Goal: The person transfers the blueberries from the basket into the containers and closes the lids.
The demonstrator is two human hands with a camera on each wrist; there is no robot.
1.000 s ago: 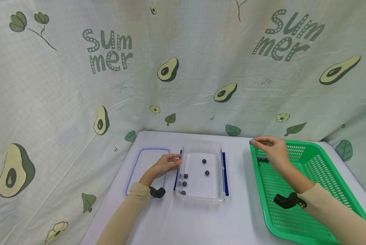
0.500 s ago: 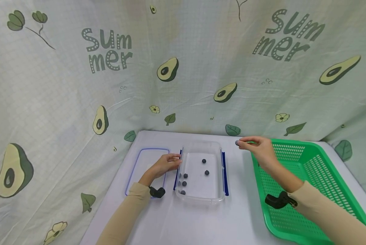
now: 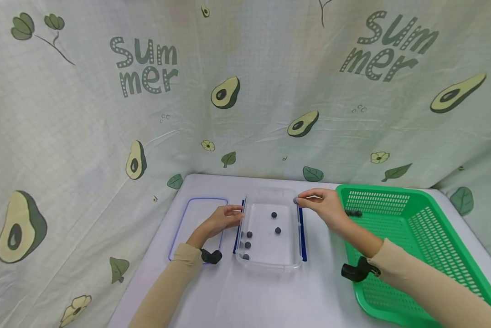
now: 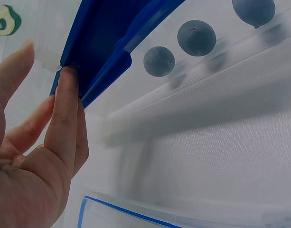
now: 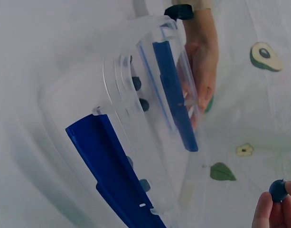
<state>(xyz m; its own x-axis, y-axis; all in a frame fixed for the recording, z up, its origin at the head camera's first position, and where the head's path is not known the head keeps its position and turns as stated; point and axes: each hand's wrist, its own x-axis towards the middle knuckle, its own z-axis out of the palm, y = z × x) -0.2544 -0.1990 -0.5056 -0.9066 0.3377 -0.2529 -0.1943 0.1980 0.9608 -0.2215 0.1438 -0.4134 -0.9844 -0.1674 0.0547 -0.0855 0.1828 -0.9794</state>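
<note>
My right hand (image 3: 323, 207) pinches a blueberry (image 5: 278, 191) between thumb and fingertips, at the right rim of a clear plastic container (image 3: 270, 265). Several blueberries (image 3: 274, 214) lie inside it, some in a row along the left wall and two farther apart. Blue clips hang from the container's two long sides. My left hand (image 3: 222, 220) rests against the left side; in the left wrist view its fingers touch the blue clip (image 4: 105, 42), with the thumb held apart.
A green perforated basket (image 3: 352, 273) stands at the right, with a few small dark round things (image 3: 354, 212) near its far left corner. A clear lid with a blue seal (image 3: 179, 226) lies left of the container. A printed cloth (image 3: 261, 150) hangs behind the table.
My right hand has moved left from above the basket's edge to the container's right rim, carrying the blueberry. My left hand has stayed at the container's side.
</note>
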